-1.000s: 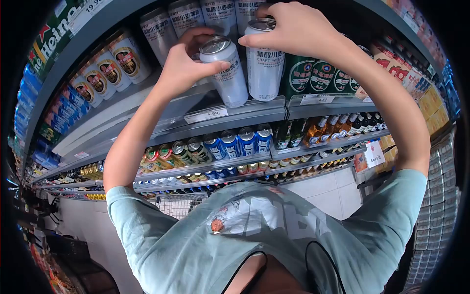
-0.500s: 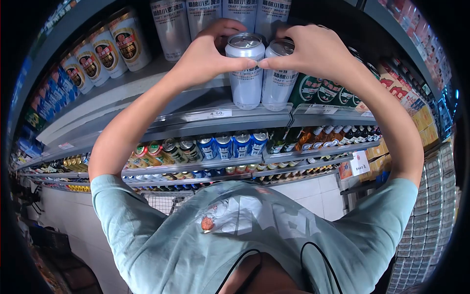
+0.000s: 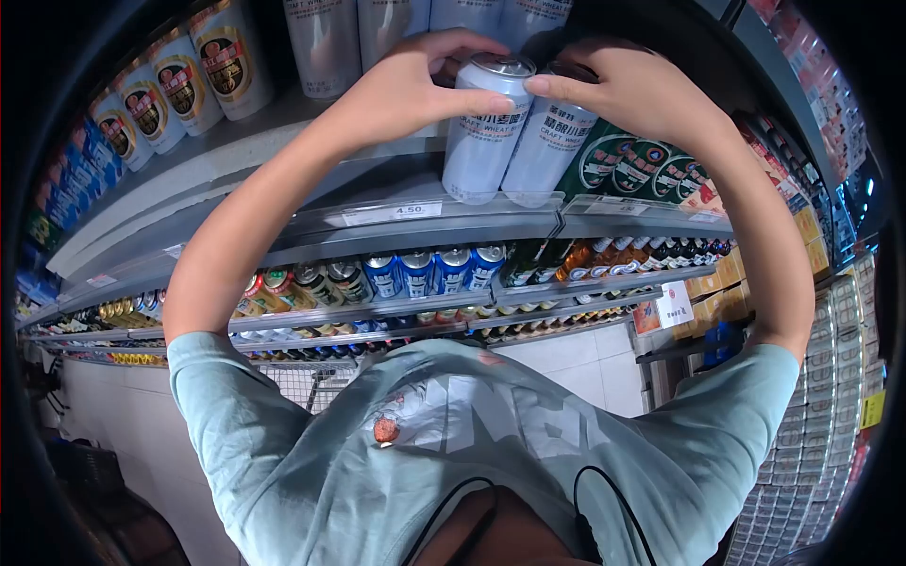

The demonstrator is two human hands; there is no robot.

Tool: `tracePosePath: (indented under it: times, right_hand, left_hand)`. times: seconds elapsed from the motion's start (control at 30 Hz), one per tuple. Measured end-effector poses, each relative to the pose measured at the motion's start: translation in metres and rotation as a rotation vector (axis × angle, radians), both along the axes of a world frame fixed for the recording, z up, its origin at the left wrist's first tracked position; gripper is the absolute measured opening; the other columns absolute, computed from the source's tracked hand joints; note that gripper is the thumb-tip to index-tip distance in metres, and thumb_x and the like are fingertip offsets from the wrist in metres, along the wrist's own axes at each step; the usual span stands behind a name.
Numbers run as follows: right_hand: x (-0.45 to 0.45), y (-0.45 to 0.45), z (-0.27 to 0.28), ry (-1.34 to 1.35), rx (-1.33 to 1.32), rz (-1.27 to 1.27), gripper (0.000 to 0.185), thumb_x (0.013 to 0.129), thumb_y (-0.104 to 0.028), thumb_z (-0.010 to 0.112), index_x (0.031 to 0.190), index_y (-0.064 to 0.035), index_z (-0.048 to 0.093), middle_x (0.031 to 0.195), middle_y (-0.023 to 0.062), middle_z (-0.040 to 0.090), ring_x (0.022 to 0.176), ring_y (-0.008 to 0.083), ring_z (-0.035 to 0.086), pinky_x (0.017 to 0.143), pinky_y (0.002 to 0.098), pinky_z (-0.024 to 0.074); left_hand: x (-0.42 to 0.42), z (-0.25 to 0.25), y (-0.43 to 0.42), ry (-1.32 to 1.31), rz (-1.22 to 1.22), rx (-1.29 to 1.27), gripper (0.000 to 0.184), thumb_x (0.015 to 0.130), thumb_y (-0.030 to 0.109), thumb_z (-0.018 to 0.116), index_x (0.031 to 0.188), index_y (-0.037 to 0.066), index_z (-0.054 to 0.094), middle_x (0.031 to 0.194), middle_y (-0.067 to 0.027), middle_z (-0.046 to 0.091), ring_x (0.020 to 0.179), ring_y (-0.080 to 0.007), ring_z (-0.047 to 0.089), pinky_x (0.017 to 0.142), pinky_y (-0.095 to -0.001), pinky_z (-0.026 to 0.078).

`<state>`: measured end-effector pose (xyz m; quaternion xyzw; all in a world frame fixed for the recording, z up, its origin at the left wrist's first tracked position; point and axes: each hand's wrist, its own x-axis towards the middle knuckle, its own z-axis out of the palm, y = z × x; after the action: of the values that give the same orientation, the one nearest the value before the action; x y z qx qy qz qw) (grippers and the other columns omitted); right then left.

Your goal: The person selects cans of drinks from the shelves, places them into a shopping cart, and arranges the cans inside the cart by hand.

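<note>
Two white beer cans stand side by side at the front edge of the upper shelf (image 3: 491, 221). My left hand (image 3: 429, 83) is curled round the upper part of the left can (image 3: 481, 151), its thumb across the front. Round the top of the right can (image 3: 545, 156) is my right hand (image 3: 628, 90), with its thumb near the gap between the cans. The right can leans a little to the right. Most of my fingers are hidden behind the cans. More tall cans of this kind (image 3: 323, 47) stand behind, at the back.
White-and-gold cans (image 3: 229, 61) stand at the left of the shelf, green cans (image 3: 634, 168) at the right. Lower shelves hold blue cans (image 3: 416, 274) and bottles (image 3: 609, 259). A wire cart (image 3: 297, 385) is below. Stacked packed cans (image 3: 812, 406) rise at the far right.
Both hands and the two cans first came close together. Since then the right can has come to lean rightward, and the view has shifted.
</note>
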<state>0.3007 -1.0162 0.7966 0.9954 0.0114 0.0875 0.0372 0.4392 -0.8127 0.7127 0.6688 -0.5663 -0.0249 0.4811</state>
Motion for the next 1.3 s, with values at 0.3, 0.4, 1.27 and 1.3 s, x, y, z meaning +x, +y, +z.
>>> tracePosePath:
  times: [0.3, 0.4, 1.27, 1.3]
  right_hand:
    - [-0.104, -0.004, 0.018, -0.382, 0.339, 0.483, 0.051, 0.104, -0.042, 0.046, 0.125, -0.0003, 0.066, 0.118, 0.0142, 0.066, 0.106, 0.0248, 0.061, 0.093, 0.0385, 0.0465]
    - [-0.171, -0.009, 0.015, -0.441, 0.648, 1.126, 0.051, 0.104, -0.048, 0.037, 0.128, -0.0126, 0.066, 0.118, 0.0116, 0.063, 0.104, 0.0259, 0.055, 0.088, 0.0465, 0.0413]
    - [-0.255, -0.001, -0.038, -0.59, 1.121, 1.998, 0.051, 0.103, -0.05, 0.043, 0.125, -0.0093, 0.063, 0.115, 0.0123, 0.061, 0.103, 0.0275, 0.055, 0.088, 0.046, 0.0431]
    - [-0.265, 0.001, -0.043, -0.6, 1.146, 2.003, 0.051, 0.103, -0.05, 0.043, 0.125, -0.0091, 0.063, 0.115, 0.0123, 0.061, 0.103, 0.0275, 0.055, 0.088, 0.046, 0.0432]
  left_hand:
    - [-0.037, -0.012, 0.047, 0.28, 0.158, -0.386, 0.04, 0.099, 0.019, 0.063, 0.133, 0.001, 0.052, 0.115, -0.0054, 0.062, 0.106, -0.0105, 0.057, 0.092, -0.0259, 0.048]
    - [-0.044, -0.056, 0.078, 0.007, 0.219, -0.656, 0.031, 0.099, 0.016, 0.063, 0.127, 0.0, 0.06, 0.128, -0.0089, 0.063, 0.118, -0.0159, 0.059, 0.098, -0.0312, 0.049]
    - [-0.462, -0.314, 0.12, 1.004, 1.19, -0.864, 0.008, 0.096, 0.004, 0.058, 0.104, 0.005, 0.059, 0.097, -0.0053, 0.064, 0.087, -0.0123, 0.061, 0.076, -0.0251, 0.048]
    - [-0.476, -0.314, 0.123, 1.009, 1.209, -0.845, 0.008, 0.096, 0.004, 0.058, 0.104, 0.005, 0.059, 0.097, -0.0053, 0.064, 0.087, -0.0123, 0.061, 0.076, -0.0251, 0.048]
